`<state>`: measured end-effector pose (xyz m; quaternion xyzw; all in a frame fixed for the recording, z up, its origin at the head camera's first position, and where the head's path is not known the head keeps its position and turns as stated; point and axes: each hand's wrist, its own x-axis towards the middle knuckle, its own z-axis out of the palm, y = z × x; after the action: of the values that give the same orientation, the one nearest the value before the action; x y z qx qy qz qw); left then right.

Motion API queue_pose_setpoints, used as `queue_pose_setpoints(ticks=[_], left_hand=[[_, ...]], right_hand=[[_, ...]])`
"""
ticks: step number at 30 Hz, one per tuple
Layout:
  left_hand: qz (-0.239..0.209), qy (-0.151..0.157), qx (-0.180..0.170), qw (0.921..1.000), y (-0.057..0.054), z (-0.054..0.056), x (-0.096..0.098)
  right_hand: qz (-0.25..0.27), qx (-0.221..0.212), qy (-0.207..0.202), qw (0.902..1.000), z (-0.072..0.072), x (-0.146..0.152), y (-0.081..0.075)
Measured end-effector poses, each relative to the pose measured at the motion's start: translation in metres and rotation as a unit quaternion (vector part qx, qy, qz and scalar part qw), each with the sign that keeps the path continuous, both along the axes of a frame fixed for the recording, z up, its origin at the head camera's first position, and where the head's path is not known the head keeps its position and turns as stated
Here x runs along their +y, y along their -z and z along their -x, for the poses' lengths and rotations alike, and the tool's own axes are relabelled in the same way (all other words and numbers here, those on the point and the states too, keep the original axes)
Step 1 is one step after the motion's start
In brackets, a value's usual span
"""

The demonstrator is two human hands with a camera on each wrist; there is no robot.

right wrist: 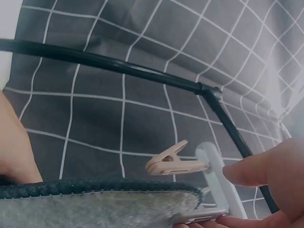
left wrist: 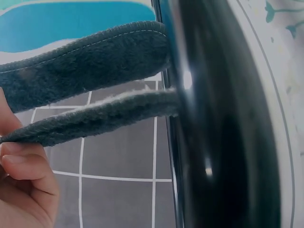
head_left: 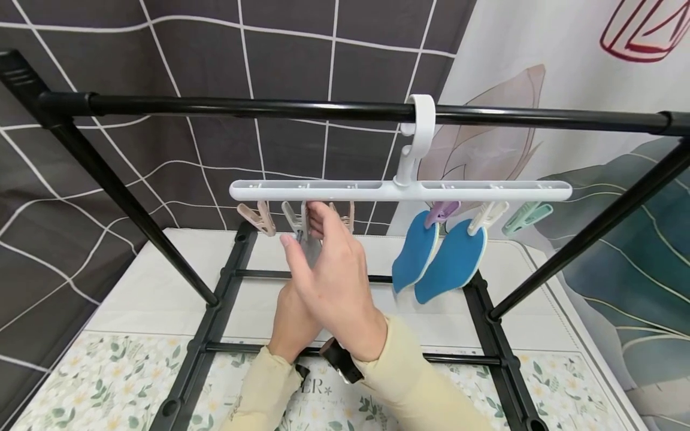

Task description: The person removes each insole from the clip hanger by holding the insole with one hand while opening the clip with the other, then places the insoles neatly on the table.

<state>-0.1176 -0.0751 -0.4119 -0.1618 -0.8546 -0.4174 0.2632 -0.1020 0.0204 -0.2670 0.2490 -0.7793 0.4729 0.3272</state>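
Note:
A white hanger (head_left: 345, 191) with a row of clothespins hangs from a black rod. My left hand (left wrist: 28, 173) pinches the edge of a dark grey, fuzzy insole (left wrist: 99, 118); a second grey insole (left wrist: 95, 64) lies just above it in the left wrist view. In the head view, my right hand (head_left: 339, 275) covers much of my left hand (head_left: 293, 323). Its fingers reach up by a pale grey clothespin (right wrist: 202, 216) at the insole's tip, with the thumb held apart. A beige clothespin (right wrist: 173, 164) is nearby.
Two blue insoles (head_left: 453, 266) hang from a purple clothespin (head_left: 443, 211) and a white clothespin (head_left: 487, 215). A green clothespin (head_left: 527, 216) is at the right end. Black rack posts (head_left: 135, 215) slant down on both sides, above a floral tabletop (head_left: 118, 371).

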Motion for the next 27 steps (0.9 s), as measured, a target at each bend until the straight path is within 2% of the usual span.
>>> queue_pose_setpoints(ticks=[5,10,15,20,27], left_hand=[[0.003,0.011,0.018,0.9998,0.000,-0.001,0.000],[-0.005,0.026,0.038,0.9989,0.000,-0.001,0.000],[-0.022,0.037,0.026,0.9987,-0.001,-0.001,0.001],[-0.022,0.034,0.010,0.9991,-0.001,-0.002,0.002],[-0.012,0.034,0.006,0.9993,-0.001,-0.003,0.003]], right_hand=[[0.026,0.007,0.024,0.9994,0.002,-0.004,0.001],[0.059,0.032,0.043,0.9968,0.005,-0.007,0.002],[0.079,0.063,0.056,0.9933,0.008,-0.007,0.005],[0.079,0.068,0.067,0.9923,0.010,-0.008,0.007],[0.078,0.080,0.073,0.9910,0.013,-0.009,0.007]])
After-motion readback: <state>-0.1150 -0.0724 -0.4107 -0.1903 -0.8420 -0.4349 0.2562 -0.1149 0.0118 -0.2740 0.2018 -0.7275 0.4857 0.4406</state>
